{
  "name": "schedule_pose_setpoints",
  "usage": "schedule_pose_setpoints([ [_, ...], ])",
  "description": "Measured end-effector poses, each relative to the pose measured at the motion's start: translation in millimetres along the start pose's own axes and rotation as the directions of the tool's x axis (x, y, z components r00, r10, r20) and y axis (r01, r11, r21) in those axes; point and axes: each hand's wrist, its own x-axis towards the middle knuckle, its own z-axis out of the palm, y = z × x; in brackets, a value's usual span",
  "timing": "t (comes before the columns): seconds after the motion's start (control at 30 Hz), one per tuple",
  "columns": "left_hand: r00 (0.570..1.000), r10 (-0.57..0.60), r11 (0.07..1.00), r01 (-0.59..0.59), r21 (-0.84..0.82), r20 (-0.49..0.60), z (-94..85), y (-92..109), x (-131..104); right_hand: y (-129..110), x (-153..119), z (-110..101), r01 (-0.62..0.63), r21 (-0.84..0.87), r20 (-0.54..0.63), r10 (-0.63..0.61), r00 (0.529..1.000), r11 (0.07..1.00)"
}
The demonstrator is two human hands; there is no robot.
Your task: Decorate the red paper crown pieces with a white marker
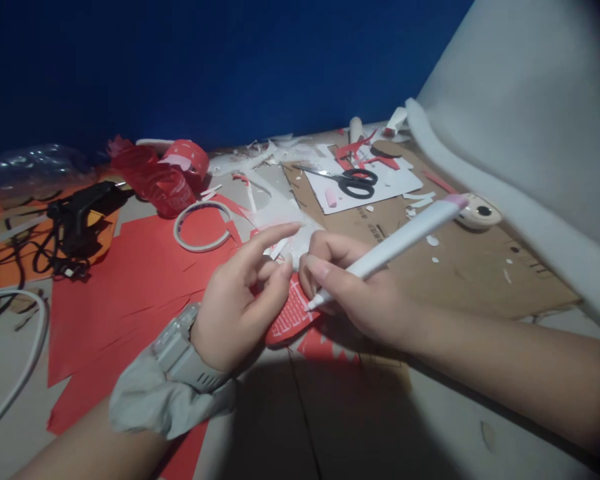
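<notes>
A white pen with a pink end is gripped in my right hand, its tip touching a small red piece with white line markings. My left hand, with a grey watch and scrunchie at the wrist, holds the upper left part of that red piece between thumb and fingers. Part of the red piece is hidden beneath both hands.
Red paper sheets and a tape roll lie left. Black scissors rest on white paper over cardboard. A black glue gun with cable is far left; a correction-tape-like dispenser lies right.
</notes>
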Motion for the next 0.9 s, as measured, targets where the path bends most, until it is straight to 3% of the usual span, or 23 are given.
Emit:
schedule_pose_setpoints([
  [0.9, 0.999, -0.045, 0.999, 0.045, -0.007, 0.002, -0.8, 0.9, -0.3, -2.1, -1.3, -0.1, 0.012, -0.064, 0.007, -0.011, 1.0, 0.998],
])
